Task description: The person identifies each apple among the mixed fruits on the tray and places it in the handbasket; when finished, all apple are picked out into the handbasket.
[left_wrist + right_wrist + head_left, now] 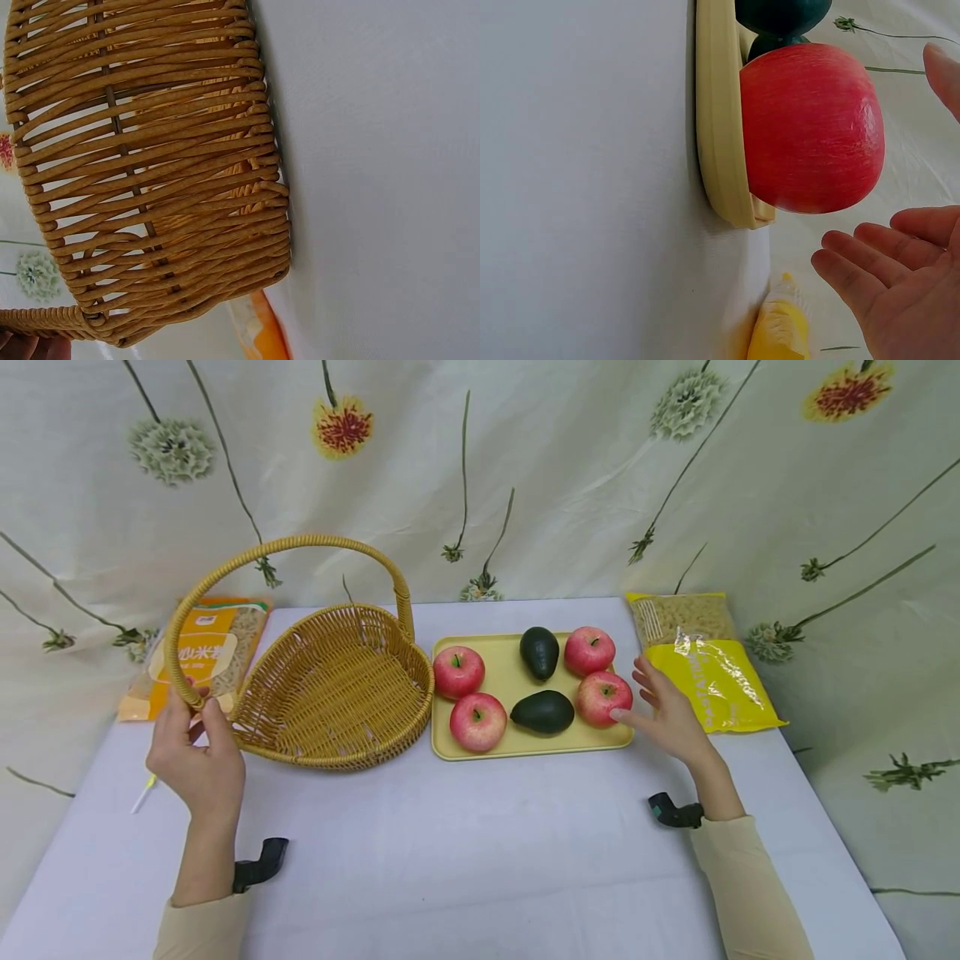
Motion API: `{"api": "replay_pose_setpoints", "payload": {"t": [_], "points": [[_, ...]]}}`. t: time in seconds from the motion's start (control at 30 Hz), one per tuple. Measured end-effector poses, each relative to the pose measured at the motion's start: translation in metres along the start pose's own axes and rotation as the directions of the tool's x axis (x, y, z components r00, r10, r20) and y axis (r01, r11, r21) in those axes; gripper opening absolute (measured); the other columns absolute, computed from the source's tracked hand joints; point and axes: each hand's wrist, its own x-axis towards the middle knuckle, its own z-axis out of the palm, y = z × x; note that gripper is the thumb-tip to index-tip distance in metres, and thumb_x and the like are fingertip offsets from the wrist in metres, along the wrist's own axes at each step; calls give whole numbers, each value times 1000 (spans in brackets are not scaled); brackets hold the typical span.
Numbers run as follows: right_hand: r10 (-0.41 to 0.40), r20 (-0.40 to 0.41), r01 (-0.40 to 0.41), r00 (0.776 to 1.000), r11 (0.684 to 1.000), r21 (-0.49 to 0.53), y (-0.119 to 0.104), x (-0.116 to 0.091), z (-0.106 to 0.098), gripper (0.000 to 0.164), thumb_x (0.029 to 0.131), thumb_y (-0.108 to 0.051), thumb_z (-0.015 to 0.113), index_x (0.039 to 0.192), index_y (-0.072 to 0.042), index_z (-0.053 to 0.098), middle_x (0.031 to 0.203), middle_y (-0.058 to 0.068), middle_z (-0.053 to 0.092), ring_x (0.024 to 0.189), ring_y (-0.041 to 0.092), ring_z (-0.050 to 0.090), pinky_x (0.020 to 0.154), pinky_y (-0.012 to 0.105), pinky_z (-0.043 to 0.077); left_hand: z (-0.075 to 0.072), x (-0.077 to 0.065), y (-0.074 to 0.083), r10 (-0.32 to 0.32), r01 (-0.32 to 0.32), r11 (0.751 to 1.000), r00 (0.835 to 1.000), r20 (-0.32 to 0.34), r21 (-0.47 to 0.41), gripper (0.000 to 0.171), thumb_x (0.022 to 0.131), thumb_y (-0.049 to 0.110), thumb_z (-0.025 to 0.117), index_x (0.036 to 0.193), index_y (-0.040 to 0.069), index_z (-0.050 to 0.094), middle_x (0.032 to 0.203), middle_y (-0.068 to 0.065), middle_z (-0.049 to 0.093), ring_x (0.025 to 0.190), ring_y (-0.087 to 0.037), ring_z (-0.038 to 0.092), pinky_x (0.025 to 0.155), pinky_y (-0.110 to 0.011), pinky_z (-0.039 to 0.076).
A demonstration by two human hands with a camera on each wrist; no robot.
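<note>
A wicker basket (337, 689) with a tall hoop handle (288, 545) stands left of centre, empty. My left hand (197, 752) grips the handle's lower left end; its fingers (30, 346) show at the bottom of the left wrist view beside the basket's woven wall (150, 150). A yellow tray (525, 745) holds several red apples and two dark avocados (542, 711). My right hand (647, 697) is open with spread fingers beside the nearest apple (603, 697), its thumb at the fruit's lower side. In the right wrist view that apple (810, 127) sits on the tray rim (720, 127), with my palm (900, 285) just apart from it.
An orange food packet (213, 652) lies behind the basket at the left. A yellow pasta bag (705, 668) lies right of the tray, close behind my right hand. A flowered curtain (525, 468) hangs behind the white table (465, 843).
</note>
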Motion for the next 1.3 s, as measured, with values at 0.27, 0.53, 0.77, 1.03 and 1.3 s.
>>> {"api": "replay_pose_setpoints", "payload": {"t": [0.27, 0.53, 0.77, 1.03, 1.3], "points": [[1, 25, -1, 1000, 1000, -14, 2, 1, 3, 90, 86, -25, 74, 154, -1, 21, 157, 24, 29, 139, 43, 37, 109, 57, 36, 0, 0, 0, -5, 5, 1000, 1000, -1, 15, 30, 98, 24, 52, 121, 13, 69, 111, -18, 69, 94, 18, 49, 78, -2, 43], [29, 49, -28, 998, 999, -21, 0, 1, 7, 89, 85, -30, 75, 153, -2, 26, 157, 23, 30, 138, 42, 38, 108, 57, 37, -1, -1, 3, -22, 22, 999, 1000, -6, 23, 32, 98, 23, 52, 124, 12, 68, 111, -18, 69, 93, 19, 47, 79, -2, 43], [38, 59, -36, 998, 999, -22, 0, 1, 10, 87, 84, -31, 76, 152, -3, 29, 156, 21, 31, 137, 40, 39, 108, 56, 38, 0, 0, 1, -10, 10, 1000, 1000, 0, 28, 32, 99, 24, 51, 120, 8, 69, 111, -19, 68, 94, 19, 47, 79, -2, 43], [25, 71, -22, 997, 999, -42, 4, 2, 15, 86, 84, -31, 76, 151, -3, 31, 153, 21, 36, 136, 38, 39, 107, 54, 40, -1, 0, 1, 1, -1, 1000, 1000, 7, 26, 33, 99, 23, 51, 120, 6, 68, 109, -20, 68, 94, 19, 47, 79, -3, 44], [10, 52, -8, 999, 998, -56, 4, 1, 18, 84, 84, -29, 76, 151, -4, 32, 151, 20, 39, 134, 37, 41, 105, 54, 42, 0, -1, 1, -15, 15, 1000, 1000, -3, 23, 32, 98, 23, 52, 120, 8, 69, 109, -20, 68, 93, 19, 47, 79, -3, 44]]}}
